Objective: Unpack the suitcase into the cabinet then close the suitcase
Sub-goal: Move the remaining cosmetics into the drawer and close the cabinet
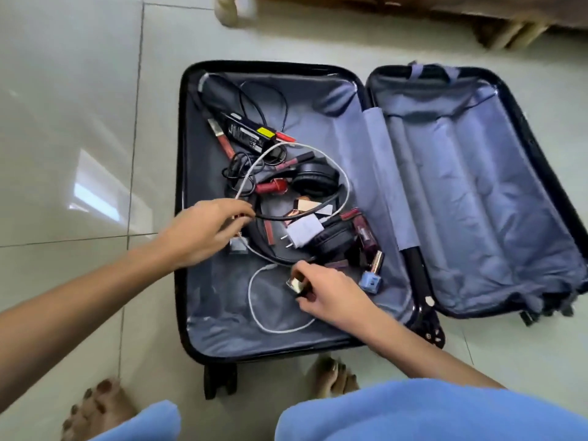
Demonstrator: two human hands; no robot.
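Fig.: suitcase (179, 186) lies open on the floor (79, 106), centre frame | left hand (203, 230) pinches black cable (286, 217) | right hand (324, 294) grips small square case (294, 284) | advice: lift the cable slowly, untangling it from the headphones (315, 176) first.

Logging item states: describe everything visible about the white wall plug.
The white wall plug is a small boxy adapter, seemingly plastic, with two metal prongs pointing left. It lies flat among clutter in the left half of the open suitcase, beside a black headphone cup. Neither the left hand nor the right hand touches it.
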